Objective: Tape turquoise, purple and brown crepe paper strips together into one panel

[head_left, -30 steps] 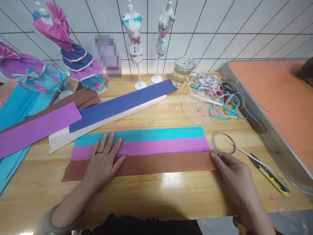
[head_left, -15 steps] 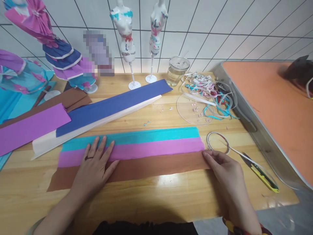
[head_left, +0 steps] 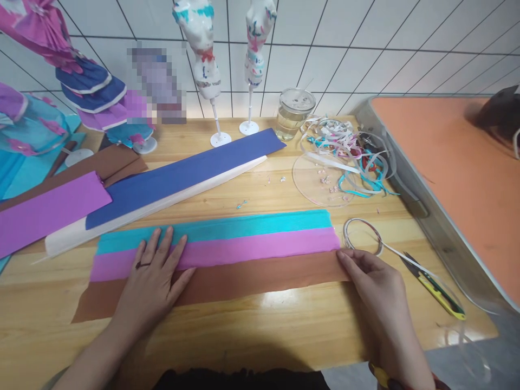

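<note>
Three long crepe paper strips lie edge to edge before me: a turquoise strip (head_left: 260,222) at the back, a pink-purple strip (head_left: 260,246) in the middle and a brown strip (head_left: 260,279) nearest me. My left hand (head_left: 152,276) presses flat across their left part, fingers spread, a dark ring on one of them. At the right end, my right hand (head_left: 374,279) pinches the upper corner of the brown strip between thumb and fingers. Just beyond that hand lie a coil of thin white cord (head_left: 345,235) and yellow-handled thread snips (head_left: 441,298).
Behind the strips lie folded blue paper (head_left: 190,176), white paper (head_left: 162,210) and purple paper (head_left: 52,211). Two small mannequins (head_left: 209,59) and a glass of liquid (head_left: 296,114) stand by the tiled wall. Ribbon scraps (head_left: 361,162) pile up near an orange-topped surface (head_left: 447,173) with a raised metal edge.
The view has shifted slightly, so things on the left appear a little further left. Both hands keep their places on the strips.
</note>
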Demonstrator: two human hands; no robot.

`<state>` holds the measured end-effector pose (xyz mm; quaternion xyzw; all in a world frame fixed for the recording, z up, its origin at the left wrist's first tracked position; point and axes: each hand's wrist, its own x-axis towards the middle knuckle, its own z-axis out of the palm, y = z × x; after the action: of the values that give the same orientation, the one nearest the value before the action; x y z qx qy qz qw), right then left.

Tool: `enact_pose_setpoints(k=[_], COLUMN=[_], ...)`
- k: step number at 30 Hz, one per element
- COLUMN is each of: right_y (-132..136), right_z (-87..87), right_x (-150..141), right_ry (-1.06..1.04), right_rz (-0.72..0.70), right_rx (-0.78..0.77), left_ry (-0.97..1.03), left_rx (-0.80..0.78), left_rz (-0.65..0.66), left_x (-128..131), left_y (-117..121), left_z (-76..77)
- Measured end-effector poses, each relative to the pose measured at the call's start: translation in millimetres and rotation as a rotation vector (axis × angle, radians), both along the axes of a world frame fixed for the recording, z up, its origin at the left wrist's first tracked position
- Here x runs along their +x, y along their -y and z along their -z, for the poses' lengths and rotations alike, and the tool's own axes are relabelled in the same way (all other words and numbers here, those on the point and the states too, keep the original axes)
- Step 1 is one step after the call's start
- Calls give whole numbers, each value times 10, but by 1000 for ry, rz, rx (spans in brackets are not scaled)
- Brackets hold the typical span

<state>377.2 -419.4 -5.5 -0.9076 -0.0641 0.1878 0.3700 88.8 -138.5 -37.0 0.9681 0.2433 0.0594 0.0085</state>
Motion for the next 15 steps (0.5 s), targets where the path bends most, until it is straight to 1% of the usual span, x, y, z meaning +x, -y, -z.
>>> enact_pose_setpoints(k=[6,11,15], right_y=[14,17,20], right_z=[42,55,64], right_x=[17,36,41], right_ry=[23,43,32], right_rz=[-16,-28,-38], right_rx=[-27,-95,-79], left_ry=[17,5,-1], left_rx=[-18,-9,-6], left_rz=[-8,-10,-6], left_x=[3,3,1], left_y=[-3,0,-1], left_z=[-3,-4,-2])
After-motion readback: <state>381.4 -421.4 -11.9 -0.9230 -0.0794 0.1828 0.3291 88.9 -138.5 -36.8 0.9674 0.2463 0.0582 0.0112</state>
